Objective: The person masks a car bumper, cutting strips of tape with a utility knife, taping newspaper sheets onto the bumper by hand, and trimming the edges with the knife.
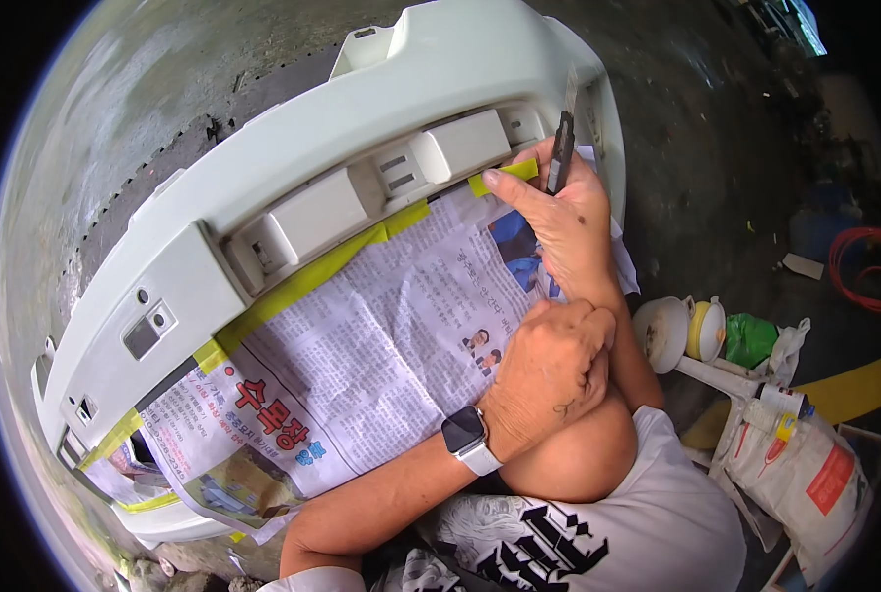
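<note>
A pale bumper cover [401, 84] lies across the view, with printed newspaper [362, 355] fixed along its inner edge by yellow-green masking tape [327, 264]. My right hand [574, 222] is closed around a snap-off utility knife [562, 153], its blade out and pointing up. The thumb of that hand lies on a short masking tape strip [508, 177] at the newspaper's upper edge; its other fingers are partly hidden behind the bumper edge. My left hand [549, 360], a watch on its wrist, is curled shut against my right wrist. What its fingers hold, if anything, is hidden.
On the right, tape rolls [705, 329], a green bundle [749, 340] and a small bottle [784, 400] sit beside a white printed bag [806, 483]. A red hose [840, 261] lies coiled on the dark floor. My bent knee [579, 454] is close below my hands.
</note>
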Available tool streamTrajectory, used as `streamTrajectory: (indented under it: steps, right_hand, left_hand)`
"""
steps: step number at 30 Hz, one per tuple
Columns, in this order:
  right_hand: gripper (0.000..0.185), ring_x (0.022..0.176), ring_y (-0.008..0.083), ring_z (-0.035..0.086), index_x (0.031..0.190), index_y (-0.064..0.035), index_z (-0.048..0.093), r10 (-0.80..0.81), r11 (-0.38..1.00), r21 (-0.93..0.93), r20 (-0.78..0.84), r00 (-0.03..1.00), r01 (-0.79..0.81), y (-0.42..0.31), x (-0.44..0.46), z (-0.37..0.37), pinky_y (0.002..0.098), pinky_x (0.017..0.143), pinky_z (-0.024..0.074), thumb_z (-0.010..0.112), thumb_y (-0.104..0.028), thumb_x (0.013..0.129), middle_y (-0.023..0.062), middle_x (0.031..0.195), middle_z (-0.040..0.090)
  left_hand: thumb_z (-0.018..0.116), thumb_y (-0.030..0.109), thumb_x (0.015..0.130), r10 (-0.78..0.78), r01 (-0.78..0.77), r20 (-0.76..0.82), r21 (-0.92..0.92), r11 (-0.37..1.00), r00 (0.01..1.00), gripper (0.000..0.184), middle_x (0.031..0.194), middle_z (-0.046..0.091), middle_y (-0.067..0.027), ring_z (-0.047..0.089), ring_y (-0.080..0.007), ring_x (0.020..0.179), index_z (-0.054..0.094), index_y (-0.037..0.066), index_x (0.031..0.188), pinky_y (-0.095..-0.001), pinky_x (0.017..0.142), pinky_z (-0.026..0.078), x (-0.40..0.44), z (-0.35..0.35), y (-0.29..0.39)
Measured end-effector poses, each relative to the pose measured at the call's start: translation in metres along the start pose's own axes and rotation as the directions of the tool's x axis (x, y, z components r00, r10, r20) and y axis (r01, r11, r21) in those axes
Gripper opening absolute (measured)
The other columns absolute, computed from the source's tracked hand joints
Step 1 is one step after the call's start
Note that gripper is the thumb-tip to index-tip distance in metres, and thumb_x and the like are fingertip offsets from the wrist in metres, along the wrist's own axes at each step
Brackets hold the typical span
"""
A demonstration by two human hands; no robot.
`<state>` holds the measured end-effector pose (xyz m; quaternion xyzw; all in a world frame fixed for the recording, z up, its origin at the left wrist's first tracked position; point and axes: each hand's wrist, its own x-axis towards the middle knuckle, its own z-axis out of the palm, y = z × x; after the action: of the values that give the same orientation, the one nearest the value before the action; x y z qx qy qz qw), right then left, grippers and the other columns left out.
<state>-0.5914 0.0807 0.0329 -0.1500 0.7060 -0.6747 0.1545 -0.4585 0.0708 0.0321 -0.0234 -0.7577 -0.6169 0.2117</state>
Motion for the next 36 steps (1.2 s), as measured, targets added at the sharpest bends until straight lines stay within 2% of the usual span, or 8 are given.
streamTrajectory:
  steps: [9, 18, 21, 23, 27, 33, 36]
  right_hand:
    - [0.020, 0.073, 0.0054, 0.060, 0.094, -0.0036, 0.065, -0.038, 0.999, -0.030, 0.022, 0.999, 0.039, 0.004, 0.003, 0.000, 0.0221, 0.067, 0.0494, 0.084, -0.001, 0.089, -0.0009, 0.082, 0.067]
    - [0.021, 0.068, 0.0027, 0.056, 0.091, -0.0056, 0.064, -0.117, 0.993, -0.019, 0.027, 0.993, 0.117, 0.011, 0.005, 0.003, 0.0212, 0.059, 0.0449, 0.084, -0.002, 0.089, -0.0029, 0.077, 0.065]
    - [0.021, 0.066, 0.0021, 0.054, 0.090, -0.0057, 0.064, -0.118, 0.990, -0.080, 0.027, 0.993, 0.120, 0.010, 0.005, 0.002, 0.0213, 0.057, 0.0436, 0.084, -0.003, 0.089, -0.0037, 0.076, 0.064]
    - [0.021, 0.064, 0.0018, 0.052, 0.091, -0.0049, 0.063, -0.166, 0.956, -0.240, 0.044, 0.985, 0.172, 0.011, 0.005, 0.000, 0.0217, 0.056, 0.0426, 0.084, -0.003, 0.090, -0.0042, 0.074, 0.064]
    - [0.022, 0.063, 0.0017, 0.051, 0.091, -0.0043, 0.063, -0.188, 0.968, -0.161, 0.041, 0.981, 0.192, 0.015, 0.006, 0.002, 0.0224, 0.056, 0.0420, 0.084, -0.005, 0.089, -0.0041, 0.073, 0.064]
    - [0.024, 0.063, 0.0024, 0.052, 0.093, -0.0040, 0.062, -0.206, 0.953, -0.219, 0.036, 0.978, 0.209, 0.015, 0.006, 0.001, 0.0232, 0.056, 0.0436, 0.085, -0.008, 0.090, -0.0029, 0.074, 0.065]
    - [0.025, 0.065, 0.0048, 0.057, 0.094, -0.0028, 0.062, -0.181, 0.932, -0.312, 0.043, 0.983, 0.186, 0.013, 0.006, -0.001, 0.0256, 0.059, 0.0478, 0.086, -0.008, 0.089, 0.0000, 0.075, 0.068]
  left_hand:
    - [0.065, -0.008, 0.074, 0.003, -0.002, -0.026, 0.014, 1.000, 1.000, 0.019, 0.076, 0.059, -0.0120, 0.062, -0.0352, 0.073, 0.062, 0.007, 0.087, -0.0421, 0.072, 0.049, -0.001, 0.001, 0.000]
    - [0.064, -0.008, 0.074, 0.001, -0.001, -0.047, 0.005, 1.000, 0.999, 0.019, 0.076, 0.060, -0.0122, 0.063, -0.0354, 0.073, 0.061, 0.006, 0.087, -0.0425, 0.071, 0.050, -0.002, 0.001, 0.000]
    - [0.064, -0.009, 0.073, -0.002, 0.002, -0.052, -0.004, 1.000, 0.999, 0.020, 0.075, 0.060, -0.0124, 0.063, -0.0355, 0.072, 0.062, 0.006, 0.086, -0.0426, 0.072, 0.051, -0.002, 0.003, -0.002]
    - [0.063, -0.009, 0.073, -0.002, 0.002, -0.051, -0.002, 1.000, 0.999, 0.020, 0.074, 0.060, -0.0124, 0.063, -0.0354, 0.072, 0.062, 0.006, 0.086, -0.0424, 0.072, 0.051, -0.003, 0.002, -0.002]
    - [0.063, -0.009, 0.073, 0.000, 0.000, -0.060, -0.004, 1.000, 0.998, 0.019, 0.072, 0.060, -0.0121, 0.064, -0.0347, 0.071, 0.063, 0.006, 0.085, -0.0418, 0.071, 0.051, -0.003, 0.002, -0.002]
    - [0.063, -0.009, 0.073, -0.010, 0.011, -0.054, 0.004, 1.000, 0.998, 0.018, 0.070, 0.060, -0.0111, 0.064, -0.0335, 0.069, 0.063, 0.006, 0.084, -0.0413, 0.071, 0.051, -0.003, 0.002, -0.001]
    - [0.063, -0.008, 0.073, -0.014, 0.014, -0.050, 0.002, 1.000, 0.999, 0.018, 0.069, 0.060, -0.0111, 0.064, -0.0333, 0.068, 0.063, 0.007, 0.083, -0.0412, 0.071, 0.051, -0.003, 0.002, -0.001]
